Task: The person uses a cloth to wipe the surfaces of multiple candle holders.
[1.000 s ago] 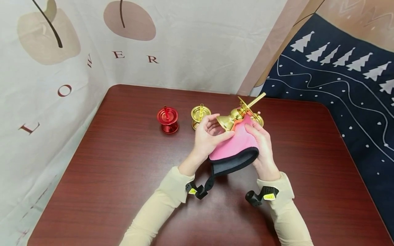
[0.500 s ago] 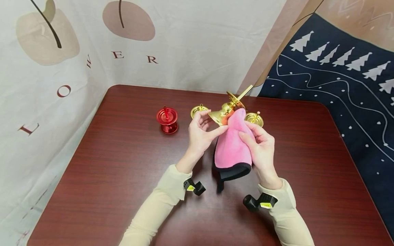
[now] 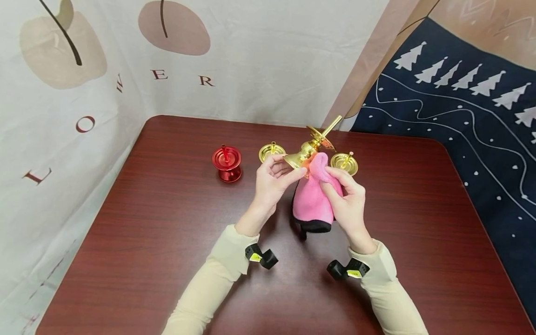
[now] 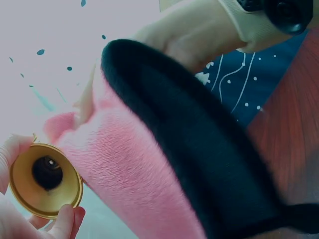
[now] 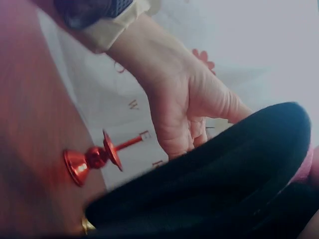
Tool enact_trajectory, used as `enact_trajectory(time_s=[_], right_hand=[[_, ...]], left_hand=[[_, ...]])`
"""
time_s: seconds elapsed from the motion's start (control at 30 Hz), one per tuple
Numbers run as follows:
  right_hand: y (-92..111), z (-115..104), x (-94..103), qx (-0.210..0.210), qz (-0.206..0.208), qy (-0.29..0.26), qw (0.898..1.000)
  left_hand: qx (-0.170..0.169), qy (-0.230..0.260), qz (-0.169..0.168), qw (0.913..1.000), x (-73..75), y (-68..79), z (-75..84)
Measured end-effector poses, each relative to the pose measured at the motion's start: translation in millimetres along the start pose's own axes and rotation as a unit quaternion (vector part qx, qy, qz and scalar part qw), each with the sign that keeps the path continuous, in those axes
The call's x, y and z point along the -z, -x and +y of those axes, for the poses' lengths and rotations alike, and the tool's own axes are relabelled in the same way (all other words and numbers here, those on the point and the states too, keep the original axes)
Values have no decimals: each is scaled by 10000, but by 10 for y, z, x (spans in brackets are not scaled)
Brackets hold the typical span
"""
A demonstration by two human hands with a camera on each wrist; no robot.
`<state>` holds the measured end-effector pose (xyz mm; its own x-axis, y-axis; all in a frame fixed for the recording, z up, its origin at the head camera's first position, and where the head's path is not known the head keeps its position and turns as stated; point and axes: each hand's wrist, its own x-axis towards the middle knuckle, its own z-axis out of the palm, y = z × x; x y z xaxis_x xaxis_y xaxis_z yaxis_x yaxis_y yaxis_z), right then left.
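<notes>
My left hand [image 3: 268, 186] grips the flared base of a gold candlestick [image 3: 307, 150], which is tilted in the air with its spike up to the right. In the left wrist view the hollow underside of the candlestick [image 4: 22, 186] faces the camera, held at its rim. My right hand [image 3: 351, 204] pinches a pink plush mitt [image 3: 314, 202] with a black cuff near its closed end. That end lies against or just beside the candlestick's stem; contact is not clear. The black cuff [image 4: 199, 129] hangs down, with a black loop. In the right wrist view the mitt hides the candlestick.
A red candlestick [image 3: 227, 160] stands to the left on the brown table [image 3: 180, 209]. Behind my hands are two gold ones, the left candlestick [image 3: 271, 150] partly covered by my fingers and the right candlestick [image 3: 345, 163] beyond the mitt. Printed cloths [image 3: 268, 70] hang behind the table.
The held candlestick has moved left, uncovering the gold one on the right. The mitt has turned so its cuff points down, and my right hand has shifted its pinch on it.
</notes>
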<state>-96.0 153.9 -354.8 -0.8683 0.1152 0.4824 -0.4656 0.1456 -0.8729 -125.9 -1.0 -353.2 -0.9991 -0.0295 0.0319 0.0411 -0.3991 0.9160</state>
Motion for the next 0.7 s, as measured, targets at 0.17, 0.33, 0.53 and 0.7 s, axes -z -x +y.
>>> enact_trajectory(time_s=[0.17, 0.33, 0.53, 0.7], right_hand=[[-5, -3, 10, -1338, 433, -1077, 9842], [-13, -37, -19, -1267, 698, -1386, 9797], [-12, -34, -61, -1488, 714, -1438, 9757], [-32, -11, -60, -1974, 593, -1381, 9687]], left_hand=[[-47, 24, -132, 9999, -7, 2, 35], [-44, -70, -142, 9999, -21, 14, 37], [30, -296, -178, 9994, -4, 15, 17], [394, -302, -284, 9984, 57, -6, 37]])
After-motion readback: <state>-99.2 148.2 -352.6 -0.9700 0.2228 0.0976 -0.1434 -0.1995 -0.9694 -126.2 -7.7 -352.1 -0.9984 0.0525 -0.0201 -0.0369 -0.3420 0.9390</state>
